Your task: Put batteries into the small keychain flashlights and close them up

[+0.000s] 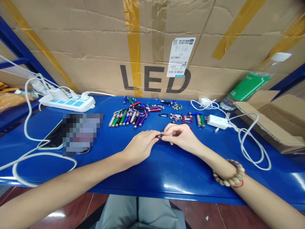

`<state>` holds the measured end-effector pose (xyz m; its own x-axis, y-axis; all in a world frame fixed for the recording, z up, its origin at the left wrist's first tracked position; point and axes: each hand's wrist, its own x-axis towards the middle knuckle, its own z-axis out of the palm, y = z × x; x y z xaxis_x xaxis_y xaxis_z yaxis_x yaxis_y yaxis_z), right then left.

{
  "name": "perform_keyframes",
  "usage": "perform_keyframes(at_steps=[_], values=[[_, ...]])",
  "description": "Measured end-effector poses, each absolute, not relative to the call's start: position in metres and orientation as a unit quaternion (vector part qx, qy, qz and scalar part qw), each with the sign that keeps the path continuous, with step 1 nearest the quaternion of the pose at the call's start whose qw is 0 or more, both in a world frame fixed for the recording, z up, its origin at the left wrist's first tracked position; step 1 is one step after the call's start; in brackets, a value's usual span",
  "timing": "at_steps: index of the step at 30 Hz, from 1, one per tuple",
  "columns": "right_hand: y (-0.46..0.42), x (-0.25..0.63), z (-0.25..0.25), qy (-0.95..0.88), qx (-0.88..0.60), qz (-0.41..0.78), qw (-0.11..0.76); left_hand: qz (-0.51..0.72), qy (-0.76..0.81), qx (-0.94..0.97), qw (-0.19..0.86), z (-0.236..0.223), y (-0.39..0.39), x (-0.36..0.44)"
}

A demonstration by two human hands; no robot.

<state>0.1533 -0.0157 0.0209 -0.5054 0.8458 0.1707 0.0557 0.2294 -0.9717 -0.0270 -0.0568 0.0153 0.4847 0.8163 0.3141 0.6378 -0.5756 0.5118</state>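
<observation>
In the middle of the blue table, my left hand (pixel 139 146) is closed around a small red mini flashlight (pixel 160 136), most of which its fingers hide. Thumb and fingertips of my right hand (pixel 182 137) pinch at its metal end; any smaller part between them is too hidden to make out. Just beyond my hands lies a row of mini flashlights (pixel 127 118) in silver, green, blue, black and purple. Small carabiner clips (pixel 176 116) and tiny round metal pieces are scattered to the right of that row. A silver and a green tube (pixel 200 121) lie side by side farther right.
A white power strip (pixel 69 102) and a phone (pixel 53 135) with loose cables are on the left. To the right are a white charger (pixel 217 121) with a looped cable, a bottle (pixel 249 86) and an open cardboard box (pixel 271 124). Behind stands a large carton (pixel 95 47).
</observation>
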Motion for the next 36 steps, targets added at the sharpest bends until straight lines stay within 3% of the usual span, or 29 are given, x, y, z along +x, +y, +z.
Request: perform_keyframes(at_steps=[9, 16, 36], values=[[-0.017, 0.153, 0.017, -0.706, -0.313, 0.513, 0.374, 0.23, 0.458, 0.841, 0.174, 0.015, -0.058, -0.027], [-0.019, 0.153, 0.017, -0.766, -0.298, 0.438, 0.365, 0.215, 0.438, 0.862, 0.139, 0.01, -0.059, -0.028], [-0.03, 0.146, 0.019, -0.772, -0.346, 0.375, 0.379, 0.281, 0.44, 0.849, 0.078, 0.007, -0.06, -0.029]])
